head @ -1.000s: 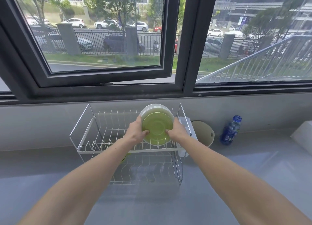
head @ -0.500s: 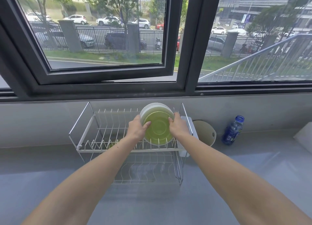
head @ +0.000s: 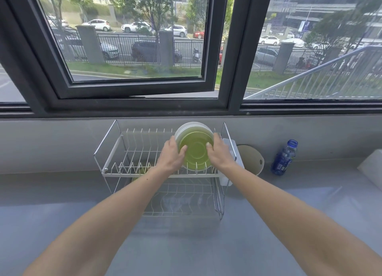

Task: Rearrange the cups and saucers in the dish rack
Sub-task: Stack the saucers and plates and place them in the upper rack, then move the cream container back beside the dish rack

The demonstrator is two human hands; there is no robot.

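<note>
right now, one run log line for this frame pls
step: seating saucer | left hand: on green saucer | right hand: on it too | saucer: upright, top tier of rack | behind: white saucers

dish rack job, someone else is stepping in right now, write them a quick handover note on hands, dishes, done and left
Left hand: gripping the left edge of the round green saucer.
Right hand: gripping its right edge.
The green saucer stands upright in the top tier of the two-tier white wire dish rack, at its right end, directly in front of the white plates.
A green item sits on the lower tier, mostly hidden; I cannot tell what it is.
Done: green saucer appears slotted in the top tier.
Left: let go of it, then deal with the lower-tier item. No cups clearly visible.
</note>
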